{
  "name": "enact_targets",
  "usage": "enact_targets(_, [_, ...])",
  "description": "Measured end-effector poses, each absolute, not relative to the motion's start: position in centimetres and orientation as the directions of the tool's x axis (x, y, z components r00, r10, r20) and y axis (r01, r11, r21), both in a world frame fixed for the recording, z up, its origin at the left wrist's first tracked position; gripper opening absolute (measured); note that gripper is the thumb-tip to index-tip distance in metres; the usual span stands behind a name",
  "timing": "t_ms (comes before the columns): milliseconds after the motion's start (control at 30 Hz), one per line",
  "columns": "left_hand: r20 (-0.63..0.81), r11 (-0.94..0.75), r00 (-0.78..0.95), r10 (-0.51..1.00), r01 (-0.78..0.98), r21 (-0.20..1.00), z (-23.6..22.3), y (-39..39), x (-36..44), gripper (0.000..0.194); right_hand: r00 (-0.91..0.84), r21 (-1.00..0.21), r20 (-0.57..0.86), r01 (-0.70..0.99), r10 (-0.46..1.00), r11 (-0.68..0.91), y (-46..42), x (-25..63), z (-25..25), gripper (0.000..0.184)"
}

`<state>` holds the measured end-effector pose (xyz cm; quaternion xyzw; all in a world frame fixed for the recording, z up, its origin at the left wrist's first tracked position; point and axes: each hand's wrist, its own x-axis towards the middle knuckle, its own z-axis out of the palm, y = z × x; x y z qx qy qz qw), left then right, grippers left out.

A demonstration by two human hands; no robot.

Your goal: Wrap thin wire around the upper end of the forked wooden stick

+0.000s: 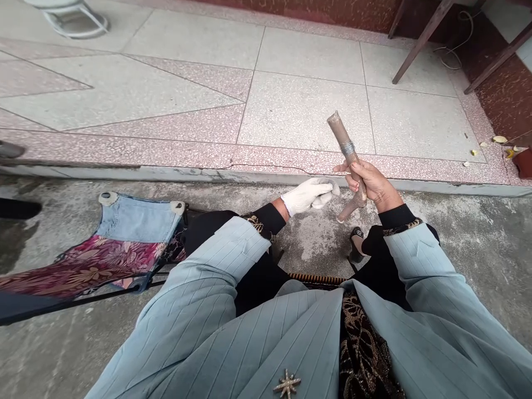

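My right hand [371, 180], bare, is wrapped round a forked wooden stick [339, 128]. The stick slants up and to the left, and its short side branch points down below my fingers. Several turns of silvery wire [347, 148] circle the stick above my grip. My left hand [310, 196] wears a white knitted glove. It is just left of the stick, its fingers curled together and apart from the wood. A greyish patch shows at its fingertips, but whatever they pinch is too small to make out.
A raised terrazzo step [307, 116] with a stone edge runs ahead of me. On my left stands a folding chair [137, 219] with denim and floral cloth. A white stool [75, 19] is at the far left, wooden legs [421, 41] at the upper right. Yellowish scraps [499, 139] lie at right.
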<state>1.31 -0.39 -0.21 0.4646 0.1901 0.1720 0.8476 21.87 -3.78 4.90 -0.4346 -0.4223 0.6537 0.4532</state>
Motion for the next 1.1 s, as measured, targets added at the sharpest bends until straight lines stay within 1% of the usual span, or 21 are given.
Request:
enact_targets(167, [-0.212, 0.553, 0.879, 0.427, -0.068, 0.83, -0.2, -0.8, 1.7, 0.028, -0.167, -0.909, -0.254, -0.296, 0.953, -0.294, -3.3, 20.7, 5.1, 0.042])
enact_targets(267, [-0.188, 0.54, 0.888, 0.419, -0.078, 0.838, 0.0, -0.9, 1.8, 0.026, -0.128, -0.901, -0.273, -0.312, 0.953, -0.3, -2.9, 21.0, 5.0, 0.041])
enact_targets(367, [-0.145, 0.543, 0.892, 0.429, -0.127, 0.83, 0.1, -1.1, 2.0, 0.022, -0.084, -0.913, -0.267, -0.298, 0.96, -0.28, -2.5, 21.3, 4.8, 0.041])
enact_targets(533, [-0.127, 0.619, 0.884, 0.449, -0.206, 0.758, 0.4, -1.6, 2.3, 0.017, -0.012, -0.93, -0.246, -0.279, 0.969, -0.24, -2.5, 21.0, 4.7, 0.04])
enact_targets(633, [-0.166, 0.652, 0.889, 0.426, -0.175, 0.738, 0.0, -1.3, 2.1, 0.013, 0.004, -0.937, -0.25, -0.253, 0.968, -0.241, -2.8, 20.5, 5.0, 0.041])
enact_targets(700, [-0.199, 0.622, 0.875, 0.441, -0.138, 0.771, -0.4, -0.8, 1.9, 0.01, 0.001, -0.938, -0.261, -0.235, 0.965, -0.253, -2.9, 20.3, 5.2, 0.042])
enact_targets(733, [-0.214, 0.587, 0.854, 0.474, -0.125, 0.8, -0.5, -0.6, 1.9, 0.011, 0.004, -0.938, -0.268, -0.232, 0.963, -0.26, -2.9, 20.2, 5.3, 0.043])
enact_targets(800, [-0.213, 0.467, 0.769, 0.602, -0.123, 0.876, -0.7, -0.4, 2.1, 0.017, 0.03, -0.933, -0.283, -0.241, 0.959, -0.268, -2.8, 20.0, 5.4, 0.044])
enact_targets(867, [-0.15, 0.275, 0.639, 0.755, -0.101, 0.956, -0.7, -0.5, 2.3, 0.022, 0.078, -0.927, -0.293, -0.267, 0.953, -0.264, -2.6, 19.7, 5.3, 0.044])
enact_targets(900, [-0.099, 0.154, 0.565, 0.819, -0.049, 0.987, -0.6, -0.6, 2.5, 0.022, 0.101, -0.925, -0.295, -0.28, 0.95, -0.258, -2.5, 19.6, 5.2, 0.045])
enact_targets(933, [-0.05, 0.035, 0.496, 0.867, 0.04, 0.999, -0.5, -0.8, 2.6, 0.021, 0.123, -0.923, -0.296, -0.292, 0.947, -0.251, -2.4, 19.4, 5.1, 0.045])
enact_targets(1000, [0.021, -0.137, 0.4, 0.916, 0.264, 0.955, -0.1, -1.1, 2.6, 0.02, 0.161, -0.92, -0.292, -0.316, 0.943, -0.231, -2.2, 19.0, 4.8, 0.046])
enact_targets(1033, [0.042, -0.187, 0.373, 0.927, 0.361, 0.914, 0.0, -1.2, 2.6, 0.02, 0.179, -0.919, -0.29, -0.325, 0.94, -0.222, -2.1, 18.8, 4.7, 0.046])
enact_targets(1100, [0.079, -0.254, 0.354, 0.932, 0.481, 0.839, 0.2, -1.3, 2.5, 0.021, 0.208, -0.917, -0.295, -0.337, 0.933, -0.215, -2.0, 18.4, 4.7, 0.046])
